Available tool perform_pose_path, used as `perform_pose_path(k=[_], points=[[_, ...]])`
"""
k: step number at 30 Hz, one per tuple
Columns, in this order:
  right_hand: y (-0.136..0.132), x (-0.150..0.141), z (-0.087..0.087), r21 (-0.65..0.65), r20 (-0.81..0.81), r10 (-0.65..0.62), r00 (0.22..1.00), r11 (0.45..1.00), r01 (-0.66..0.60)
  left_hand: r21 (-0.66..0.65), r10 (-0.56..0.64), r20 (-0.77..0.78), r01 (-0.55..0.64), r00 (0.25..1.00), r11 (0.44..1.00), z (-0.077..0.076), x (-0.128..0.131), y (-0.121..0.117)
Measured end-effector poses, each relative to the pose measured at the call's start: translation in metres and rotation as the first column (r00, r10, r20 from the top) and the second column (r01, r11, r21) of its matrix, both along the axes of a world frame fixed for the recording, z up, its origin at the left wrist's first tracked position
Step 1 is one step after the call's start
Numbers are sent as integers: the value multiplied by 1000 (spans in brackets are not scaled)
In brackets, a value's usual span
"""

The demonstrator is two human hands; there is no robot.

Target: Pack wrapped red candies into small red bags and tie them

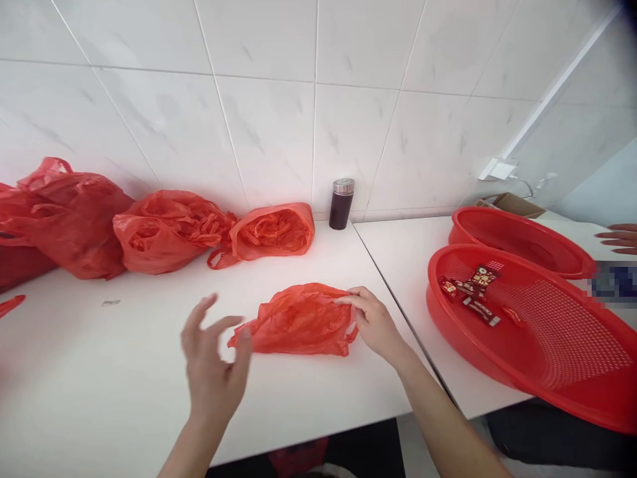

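A crumpled red plastic bag (303, 325) lies on the white table in front of me, its mouth partly spread. My right hand (375, 325) pinches the bag's upper right edge between thumb and fingers. At the bag's left end is my left hand (213, 358), fingers apart and curved, with nothing visible in it. Its thumb tip overlaps the bag's left corner in view; whether it touches, I cannot tell.
Along the tiled wall stand several red plastic bags (166, 232) and a dark flask (341, 206). To the right, a red basket (448, 338) holds several wrapped snacks (480, 312); a second red basket (527, 229) sits behind it. Another person's hand (620, 238) shows at the right edge.
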State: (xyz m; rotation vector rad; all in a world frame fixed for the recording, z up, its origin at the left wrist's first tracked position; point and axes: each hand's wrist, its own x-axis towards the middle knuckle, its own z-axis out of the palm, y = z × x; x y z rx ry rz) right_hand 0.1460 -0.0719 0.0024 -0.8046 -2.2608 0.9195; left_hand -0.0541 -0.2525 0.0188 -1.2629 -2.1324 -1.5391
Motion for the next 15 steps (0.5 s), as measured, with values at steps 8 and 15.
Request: perform_pose_path(k=[8,15], points=[[-9,-43,-23,179,152,-291,944,948,264,-554,-253,-90,163,963,817,-48,1,64],[16,-35,-31,152,489,-235,840,971,184,-560,-91,22,88,996,824,-40,-33,57]])
